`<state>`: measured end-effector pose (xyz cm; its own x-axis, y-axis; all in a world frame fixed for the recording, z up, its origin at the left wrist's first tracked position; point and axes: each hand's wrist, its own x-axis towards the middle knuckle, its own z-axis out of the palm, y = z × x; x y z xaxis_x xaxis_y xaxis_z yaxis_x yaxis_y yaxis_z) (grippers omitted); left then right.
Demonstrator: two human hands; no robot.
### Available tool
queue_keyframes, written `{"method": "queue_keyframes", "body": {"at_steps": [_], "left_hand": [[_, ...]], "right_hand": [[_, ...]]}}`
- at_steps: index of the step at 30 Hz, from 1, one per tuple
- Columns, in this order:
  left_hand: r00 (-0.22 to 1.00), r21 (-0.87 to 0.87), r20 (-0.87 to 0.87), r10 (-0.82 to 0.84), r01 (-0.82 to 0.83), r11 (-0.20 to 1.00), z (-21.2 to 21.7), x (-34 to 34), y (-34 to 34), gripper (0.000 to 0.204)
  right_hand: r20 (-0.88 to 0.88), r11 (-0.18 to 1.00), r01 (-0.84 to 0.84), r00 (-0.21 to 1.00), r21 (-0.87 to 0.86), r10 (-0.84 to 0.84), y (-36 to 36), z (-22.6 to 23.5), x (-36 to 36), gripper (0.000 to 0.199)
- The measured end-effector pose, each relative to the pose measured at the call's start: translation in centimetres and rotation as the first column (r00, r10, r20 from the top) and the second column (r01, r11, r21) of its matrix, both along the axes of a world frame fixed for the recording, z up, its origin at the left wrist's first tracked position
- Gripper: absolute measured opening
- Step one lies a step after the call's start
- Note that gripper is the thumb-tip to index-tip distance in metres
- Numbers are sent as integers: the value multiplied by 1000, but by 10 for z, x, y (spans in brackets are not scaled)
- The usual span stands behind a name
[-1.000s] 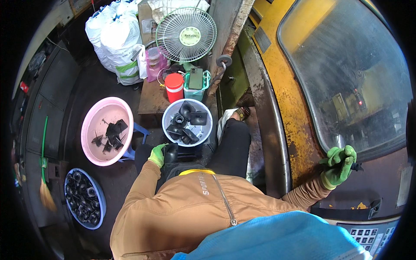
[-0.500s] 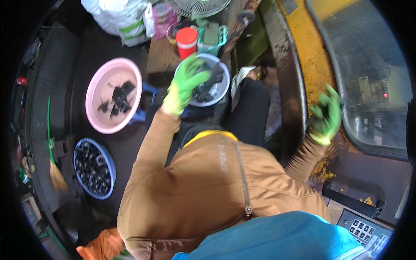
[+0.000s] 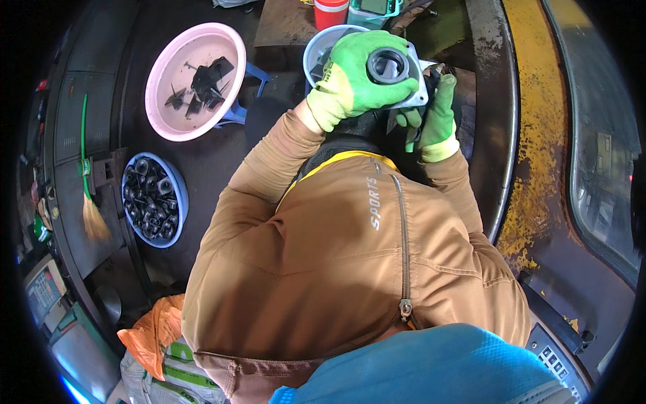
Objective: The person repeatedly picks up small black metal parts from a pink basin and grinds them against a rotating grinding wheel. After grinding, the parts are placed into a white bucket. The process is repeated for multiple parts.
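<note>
My left hand (image 3: 367,74), in a green-coated glove, grips a flanged part with a thick black ring (image 3: 388,66) facing up. The part's square, shiny plate (image 3: 417,84) has holes near its corners and sticks out past my fingers. Close beside the plate is my gloved right hand (image 3: 436,121), its fingers bent; whatever they close on is hidden in shadow. Partly behind my left hand stands a light blue basin (image 3: 313,50).
A pink basin (image 3: 156,101) with flat black pieces rests on a blue stool (image 3: 254,81). Below it is a blue basin (image 3: 182,202) full of black ring-shaped parts. A broom (image 3: 87,168) leans at the left. The yellow machine frame (image 3: 531,135) rises at the right.
My left hand has moved right from over the light blue basin and now holds the ringed part. My right hand has come left from the machine to the part. The view has shifted.
</note>
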<state>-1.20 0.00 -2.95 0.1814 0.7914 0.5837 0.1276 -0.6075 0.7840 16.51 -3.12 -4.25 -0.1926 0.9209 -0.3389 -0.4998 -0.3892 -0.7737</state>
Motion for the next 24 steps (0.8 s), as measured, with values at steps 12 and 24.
{"method": "queue_keyframes", "body": {"at_steps": [12,24], "left_hand": [[968,-302,232,96,-22,953,-9,29,-23,44],[985,-40,146,91,-86,995,-3,19,-28,49]], "right_hand": [[137,716,71,964,694,-228,-4,-73,-10,37],[604,552,-375,730,745,-321,-3,-22,-3,46]]}}
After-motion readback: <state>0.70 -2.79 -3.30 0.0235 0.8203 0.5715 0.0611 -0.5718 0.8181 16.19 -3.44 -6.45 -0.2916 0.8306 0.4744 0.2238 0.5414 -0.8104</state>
